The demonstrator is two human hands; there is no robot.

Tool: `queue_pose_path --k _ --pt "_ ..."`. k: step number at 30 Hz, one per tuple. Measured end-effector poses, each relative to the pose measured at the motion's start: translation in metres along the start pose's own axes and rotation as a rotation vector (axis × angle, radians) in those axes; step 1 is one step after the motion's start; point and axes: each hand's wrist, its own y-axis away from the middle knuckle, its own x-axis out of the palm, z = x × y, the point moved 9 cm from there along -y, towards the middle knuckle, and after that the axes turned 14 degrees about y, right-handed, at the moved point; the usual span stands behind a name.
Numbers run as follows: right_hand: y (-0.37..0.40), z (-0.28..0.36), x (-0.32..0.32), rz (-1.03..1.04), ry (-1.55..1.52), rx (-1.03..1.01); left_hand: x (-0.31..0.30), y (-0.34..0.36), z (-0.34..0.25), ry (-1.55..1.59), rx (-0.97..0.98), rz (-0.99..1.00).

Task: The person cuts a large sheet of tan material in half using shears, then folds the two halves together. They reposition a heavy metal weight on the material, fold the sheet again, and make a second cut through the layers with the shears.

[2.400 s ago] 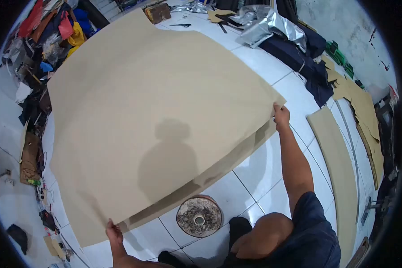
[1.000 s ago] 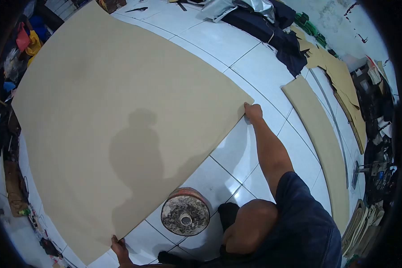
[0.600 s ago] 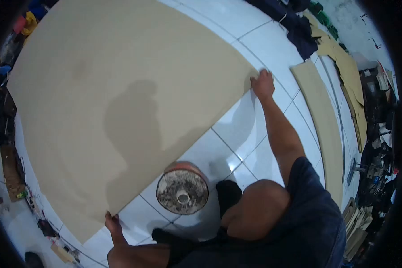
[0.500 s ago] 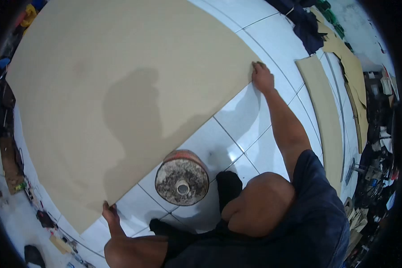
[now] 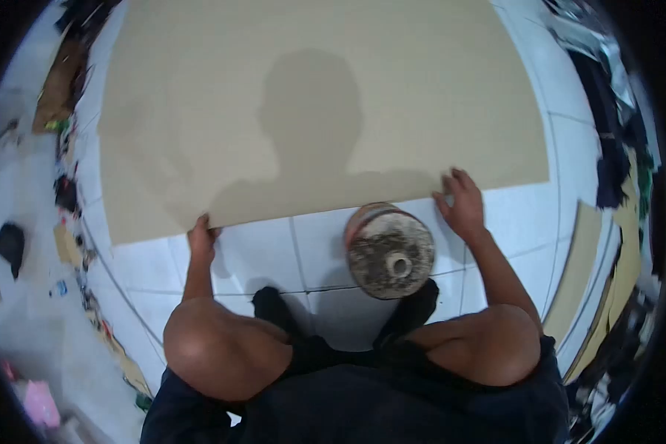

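Beige sheet (image 5: 392,111) flat on the tiled floor (image 5: 255,255), at 12 o'clock from both hands. Near edge runs from just below 9 to just above 3; far edge out of frame, so long axis undetermined. Left hand (image 5: 201,240) at that edge, short of the near-left corner, which sits at about 9 from it; fingertips touch the margin, but fingers partly hidden, cannot tell if gripping. Right hand (image 5: 465,207) loosely open, fingers spread over the edge, near-right corner between 2 and 3 from it; contact uncertain. Neither hand clearly nearer the sheet. Round mottled block (image 5: 391,255) stands between the hands, at 8 from the right, the nearer one; whether it touches the sheet: unclear.
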Motion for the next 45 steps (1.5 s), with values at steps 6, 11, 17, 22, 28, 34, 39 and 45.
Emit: queue_pose_path --k 6,11,17,22,28,34,39,45 --pt "-0.009 0.009 -0.005 0.193 -0.079 -0.042 -0.003 0.023 -0.057 0.483 0.246 0.005" --pt "-0.015 0.014 -0.005 0.310 -0.015 -0.050 -0.045 -0.025 -0.138 0.788 0.387 0.161" --pt "-0.016 -0.011 0.015 0.303 -0.013 -0.160 -0.140 -0.039 -0.302 0.566 0.819 -0.102" --pt "-0.016 -0.009 0.016 0.333 0.005 -0.236 -0.133 0.022 -0.349 0.083 1.105 -0.213" --pt "-0.019 -0.015 0.023 0.406 0.068 -0.285 -0.238 -0.120 -0.129 0.462 0.391 -0.480" --pt "-0.019 -0.050 0.054 0.463 -0.277 -0.037 -0.263 -0.134 -0.111 0.225 0.303 -0.747" --pt "-0.020 -0.024 0.033 0.460 0.064 -0.126 -0.276 -0.143 -0.113 -0.113 0.217 -0.775" --pt "-0.021 -0.020 0.031 0.458 0.083 -0.128 -0.264 -0.126 -0.142 -0.488 0.162 -0.807"
